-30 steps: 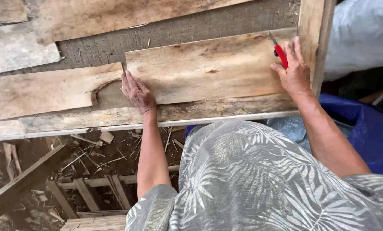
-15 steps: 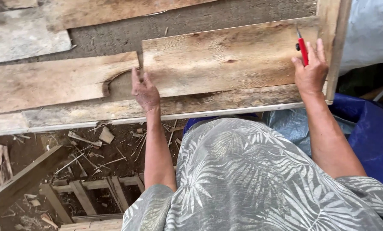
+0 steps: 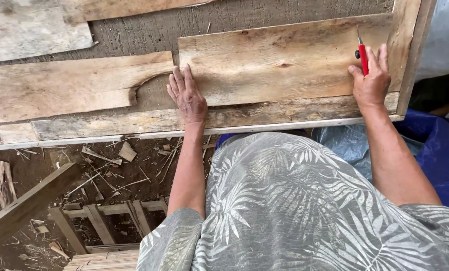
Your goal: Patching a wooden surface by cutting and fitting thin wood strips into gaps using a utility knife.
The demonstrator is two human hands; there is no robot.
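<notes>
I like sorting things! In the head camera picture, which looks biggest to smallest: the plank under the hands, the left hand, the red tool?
1. Plank: by far the largest.
2. Left hand, flat on the plank.
3. Red tool in the right hand: smallest, partly hidden.

The person wears a loose, short-sleeved shirt (image 3: 305,211) in pale grey, printed all over with white palm fronds and fern leaves. The soft fabric falls in folds across the near part of the scene. Each sleeve ends above the elbow, leaving both forearms bare. The left hand (image 3: 188,98) and the right hand (image 3: 371,80) are bare: no gloves, rings or watch.
</notes>
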